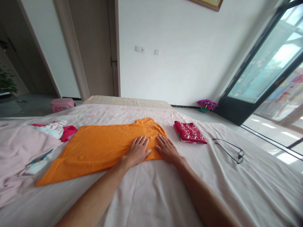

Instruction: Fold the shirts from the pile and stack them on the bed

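Note:
An orange shirt (101,142) lies spread lengthwise on the pale pink bedsheet (146,195), its wide end to the left and its narrower end to the right. Flat on the shirt's right part rests my left hand (138,149), fingers stretched forward and the thumb pointing right. My right hand (168,149) lies palm down at the shirt's right end, fingers extended, partly over its edge. Neither hand grips the cloth. Just beyond my right hand is a folded red cloth (189,132) with white lettering.
Eyeglasses (233,151) lie on the sheet at right. A pile of clothes (26,154) in pink, white and red sits at left. Past the bed are a pink stool (62,105), a pot of purple flowers (205,105), a white wall and a glass door (265,69).

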A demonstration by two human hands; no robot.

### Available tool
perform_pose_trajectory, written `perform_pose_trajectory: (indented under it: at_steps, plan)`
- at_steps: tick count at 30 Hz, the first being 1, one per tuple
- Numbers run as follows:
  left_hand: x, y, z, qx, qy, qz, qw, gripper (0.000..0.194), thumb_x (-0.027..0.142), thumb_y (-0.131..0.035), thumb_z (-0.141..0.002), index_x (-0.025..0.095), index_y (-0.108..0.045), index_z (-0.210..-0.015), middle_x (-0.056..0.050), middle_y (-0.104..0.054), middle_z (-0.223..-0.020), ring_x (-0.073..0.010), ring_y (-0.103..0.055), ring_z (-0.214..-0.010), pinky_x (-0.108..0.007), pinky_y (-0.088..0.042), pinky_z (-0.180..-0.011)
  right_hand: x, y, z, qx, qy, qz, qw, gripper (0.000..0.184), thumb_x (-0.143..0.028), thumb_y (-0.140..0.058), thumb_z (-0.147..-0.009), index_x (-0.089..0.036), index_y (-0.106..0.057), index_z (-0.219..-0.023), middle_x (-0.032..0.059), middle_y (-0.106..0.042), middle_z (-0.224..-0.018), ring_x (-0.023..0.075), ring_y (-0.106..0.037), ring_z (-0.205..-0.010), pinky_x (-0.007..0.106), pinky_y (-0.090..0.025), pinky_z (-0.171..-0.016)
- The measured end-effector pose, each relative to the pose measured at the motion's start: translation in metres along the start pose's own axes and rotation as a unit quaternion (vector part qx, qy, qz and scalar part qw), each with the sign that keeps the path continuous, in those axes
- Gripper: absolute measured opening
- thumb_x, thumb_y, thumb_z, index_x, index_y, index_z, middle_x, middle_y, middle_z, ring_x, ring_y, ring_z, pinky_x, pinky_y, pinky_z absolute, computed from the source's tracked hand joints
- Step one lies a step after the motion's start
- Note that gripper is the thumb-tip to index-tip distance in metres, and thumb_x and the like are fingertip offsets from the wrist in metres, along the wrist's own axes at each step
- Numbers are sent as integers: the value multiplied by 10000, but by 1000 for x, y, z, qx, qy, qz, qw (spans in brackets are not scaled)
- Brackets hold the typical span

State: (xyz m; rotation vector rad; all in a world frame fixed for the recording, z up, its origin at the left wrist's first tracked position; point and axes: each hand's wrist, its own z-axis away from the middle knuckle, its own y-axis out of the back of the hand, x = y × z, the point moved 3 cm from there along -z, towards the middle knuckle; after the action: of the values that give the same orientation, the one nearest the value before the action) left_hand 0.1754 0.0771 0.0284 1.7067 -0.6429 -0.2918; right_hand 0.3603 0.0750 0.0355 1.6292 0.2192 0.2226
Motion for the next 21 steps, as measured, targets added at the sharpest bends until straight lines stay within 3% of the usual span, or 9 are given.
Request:
perform_pose_trajectory:
  at_steps: [3, 6, 10, 15, 18, 21]
  plan:
    - [-8, 15, 14, -30, -38, 39, 998, 619, 486, -341, -986, 153, -358, -1508, -116, -333, -1596, -237, -281, -1482, -406, -253, -1205, 0, -1, -2, -10, -26, 9, 1000, 613, -453, -270, -1022, -164, -258, -1562, 66, -209, -1620, 212, -189, -1498, 428, -169, -1210]
    - [-33, 34, 46, -45, -57, 49, 996, 622, 513, -305, -994, 194, -321, -1528, -86, -317, -1605, -220, -266, -1488, -402, -238, -1211, 2, -4, -4, -6, -32, 13, 999, 611, -456, -260, -1024, -176, -244, -1567, 70, -206, -1621, 217, -188, -1498, 444, -170, -1207]
    - [-100, 54, 110, -36, -4, -5, 999, 613, 530, -296, -993, 240, -318, -1532, -54, -320, -1605, -223, -253, -1493, -428, -222, -1214, 5, -9, -5, 8, -23, 14, 1000, 615, -452, -262, -1022, -171, -234, -1569, 67, -200, -1623, 220, -198, -1496, 463, -178, -1205]
    - [-192, 50, 184, -13, 106, -97, 990, 620, 541, -343, -966, 252, -365, -1515, -68, -316, -1603, -253, -279, -1484, -449, -269, -1188, 6, -11, -5, 3, -15, 19, 1000, 614, -458, -252, -1022, -164, -258, -1562, 78, -203, -1622, 225, -200, -1495, 464, -179, -1205]
    - [-219, 44, 203, 17, 129, -120, 984, 586, 507, -377, -946, 280, -419, -1485, -62, -356, -1588, -263, -306, -1473, -471, -288, -1174, 6, -5, -4, -6, -7, 21, 1000, 614, -455, -266, -1019, -159, -272, -1557, 95, -212, -1620, 237, -206, -1494, 472, -207, -1193]
    - [-233, 48, 198, 44, 153, -108, 981, 549, 503, -415, -914, 278, -535, -1400, -63, -477, -1516, -281, -395, -1425, -483, -315, -1159, 10, 8, -11, -16, 27, 12, 999, 589, -454, -337, -1001, -168, -369, -1515, 122, -318, -1586, 269, -319, -1448, 481, -268, -1158]
